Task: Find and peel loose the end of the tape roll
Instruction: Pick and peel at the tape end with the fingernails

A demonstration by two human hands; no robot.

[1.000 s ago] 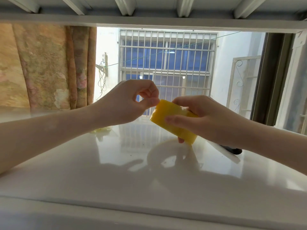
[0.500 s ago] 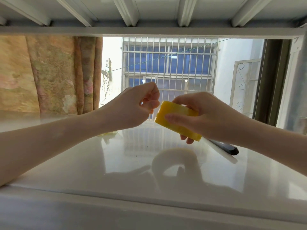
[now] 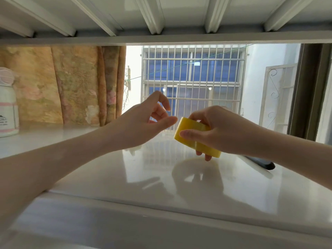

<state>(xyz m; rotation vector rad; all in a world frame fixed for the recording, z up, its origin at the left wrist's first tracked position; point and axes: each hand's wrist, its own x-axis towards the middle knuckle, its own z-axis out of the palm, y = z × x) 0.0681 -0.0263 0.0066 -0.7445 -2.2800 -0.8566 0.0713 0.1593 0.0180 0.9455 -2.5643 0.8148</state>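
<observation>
Yellow tape roll (image 3: pixel 195 136) in right hand (image 3: pixel 221 130)

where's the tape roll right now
In the head view, right of centre: the yellow tape roll is held in the right hand above the white shelf.

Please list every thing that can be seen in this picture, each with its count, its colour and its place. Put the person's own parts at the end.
tape roll: one, yellow, held above the table, centre right.
table: one, glossy white, under both hands.
bottle: one, white and pink, at the left edge.
dark object: one, black, on the table behind the right forearm; kind unclear.
curtain: one, floral tan, back left.
window bars: one grille, white, behind the hands.
left hand: one, thumb near the roll's left edge.
right hand: one, grips the roll.
</observation>
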